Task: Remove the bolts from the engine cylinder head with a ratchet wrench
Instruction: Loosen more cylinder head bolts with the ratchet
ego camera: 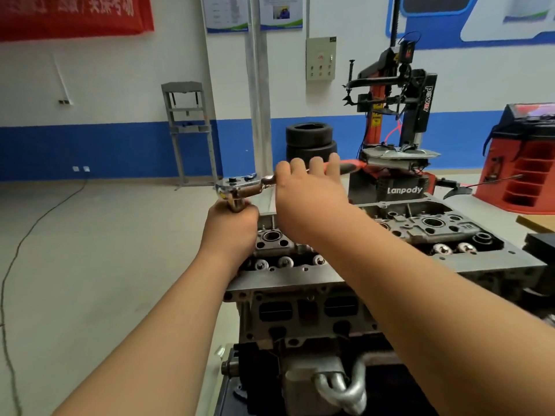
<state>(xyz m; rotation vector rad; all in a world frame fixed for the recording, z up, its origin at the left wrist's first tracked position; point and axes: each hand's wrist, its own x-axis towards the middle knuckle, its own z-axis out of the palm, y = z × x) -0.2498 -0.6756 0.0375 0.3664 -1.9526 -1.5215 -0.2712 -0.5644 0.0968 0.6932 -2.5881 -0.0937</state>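
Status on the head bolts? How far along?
Done: no removed bolts in view, so nothing confirmed. In hand: right hand grips the ratchet wrench handle, left hand grips the socket extension under it, at the far left end of the cylinder head. Left: bolts can't be made out, count unknown.

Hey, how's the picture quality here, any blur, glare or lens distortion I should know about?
Head view: the wide-angle lens bends the grey wall duct and stretches both forearms; lettering on the red banner is too soft to read; the ratchet wrench shows chrome glints; light is even, no hard shadows on the cylinder head; the left hand and right hand look sharp.
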